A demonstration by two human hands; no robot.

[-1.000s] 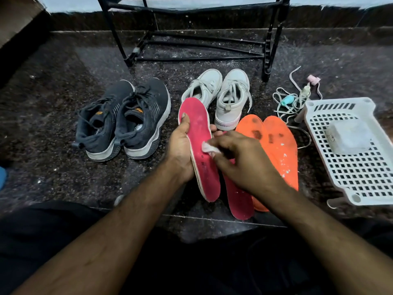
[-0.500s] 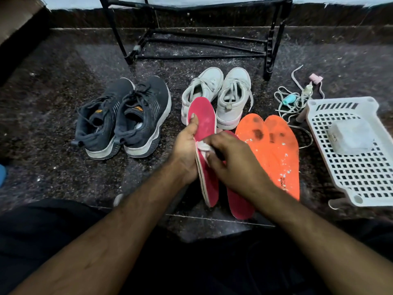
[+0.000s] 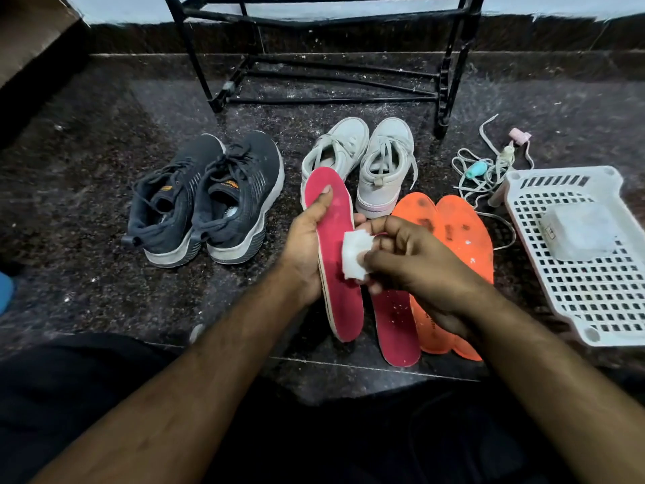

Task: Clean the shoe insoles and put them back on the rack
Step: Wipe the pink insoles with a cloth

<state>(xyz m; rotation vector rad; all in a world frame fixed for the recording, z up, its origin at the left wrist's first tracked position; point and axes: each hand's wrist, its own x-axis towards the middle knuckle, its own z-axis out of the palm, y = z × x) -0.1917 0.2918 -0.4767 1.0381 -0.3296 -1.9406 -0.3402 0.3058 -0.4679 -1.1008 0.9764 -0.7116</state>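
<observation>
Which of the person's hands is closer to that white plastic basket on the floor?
The right hand. It pinches a white wipe just left of the basket; the left hand grips the pink insole farther left.

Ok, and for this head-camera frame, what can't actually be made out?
- Second pink insole: its upper part is hidden behind the right hand and the white wipe.
- Orange insoles: lower portions covered by the right forearm.
- Black rack: top cut off by the frame edge.
- Block on the white tray: blurred, unidentifiable.
- Left hand: fingers hidden behind the held pink insole.
</observation>
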